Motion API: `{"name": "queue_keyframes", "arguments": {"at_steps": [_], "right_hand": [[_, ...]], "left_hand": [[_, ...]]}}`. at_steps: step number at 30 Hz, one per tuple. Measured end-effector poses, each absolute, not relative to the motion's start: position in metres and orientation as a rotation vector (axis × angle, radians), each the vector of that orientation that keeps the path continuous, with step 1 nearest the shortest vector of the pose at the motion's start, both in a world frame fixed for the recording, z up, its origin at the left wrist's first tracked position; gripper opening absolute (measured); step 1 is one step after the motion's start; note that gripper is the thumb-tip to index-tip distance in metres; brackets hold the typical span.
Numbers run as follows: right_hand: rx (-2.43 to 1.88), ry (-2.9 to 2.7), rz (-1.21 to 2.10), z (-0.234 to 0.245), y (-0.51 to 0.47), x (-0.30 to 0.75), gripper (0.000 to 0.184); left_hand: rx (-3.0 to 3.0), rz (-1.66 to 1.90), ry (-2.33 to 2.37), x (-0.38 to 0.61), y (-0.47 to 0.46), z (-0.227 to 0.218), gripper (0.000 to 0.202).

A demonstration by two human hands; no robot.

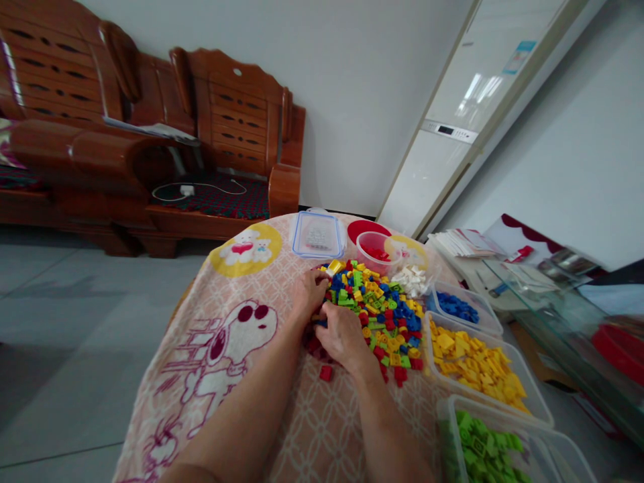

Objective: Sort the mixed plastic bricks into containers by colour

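Note:
A heap of mixed toy building bricks (375, 305) in red, yellow, green and blue lies on the cloth-covered table (231, 402). My left hand (308, 293) is at the heap's left edge, its fingers curled down among the bricks. Just nearer to me, my right hand (343, 332) reaches into the same edge with bent fingers. What either hand's fingertips hold, if anything, is hidden. A single red brick (326, 373) lies apart on the cloth, in front of the heap.
Along the right stand clear tubs: blue bricks (455, 306), yellow bricks (475, 365), green bricks (486, 446). Behind the heap are a round tub (369, 239) with red bricks, white bricks (413, 280) and a blue-rimmed lid (318, 235). A glass shelf (558, 329) borders the table's right.

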State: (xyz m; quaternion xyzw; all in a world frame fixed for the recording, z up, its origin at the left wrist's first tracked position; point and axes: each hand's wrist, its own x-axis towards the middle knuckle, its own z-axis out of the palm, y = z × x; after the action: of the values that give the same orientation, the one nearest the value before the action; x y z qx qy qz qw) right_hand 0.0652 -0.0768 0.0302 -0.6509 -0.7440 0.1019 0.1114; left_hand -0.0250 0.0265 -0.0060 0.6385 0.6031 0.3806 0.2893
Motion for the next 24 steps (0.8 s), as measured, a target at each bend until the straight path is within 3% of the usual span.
{"name": "queue_keyframes", "arguments": {"at_steps": [7, 17, 24], "right_hand": [[-1.61, -2.015, 0.662, 0.039, -0.076, 0.079, 0.016], [-1.476, -1.657, 0.771, 0.033, -0.068, 0.091, 0.016], [-1.408, -1.311, 0.924, 0.034, -0.064, 0.108, 0.034]], "left_hand": [[1.724, 1.004, 1.63, -0.025, 0.027, -0.007, 0.025], [1.733, 1.015, 1.633, -0.025, 0.026, -0.007, 0.027], [1.762, 1.004, 1.629, -0.026, 0.025, -0.004, 0.026]]}}
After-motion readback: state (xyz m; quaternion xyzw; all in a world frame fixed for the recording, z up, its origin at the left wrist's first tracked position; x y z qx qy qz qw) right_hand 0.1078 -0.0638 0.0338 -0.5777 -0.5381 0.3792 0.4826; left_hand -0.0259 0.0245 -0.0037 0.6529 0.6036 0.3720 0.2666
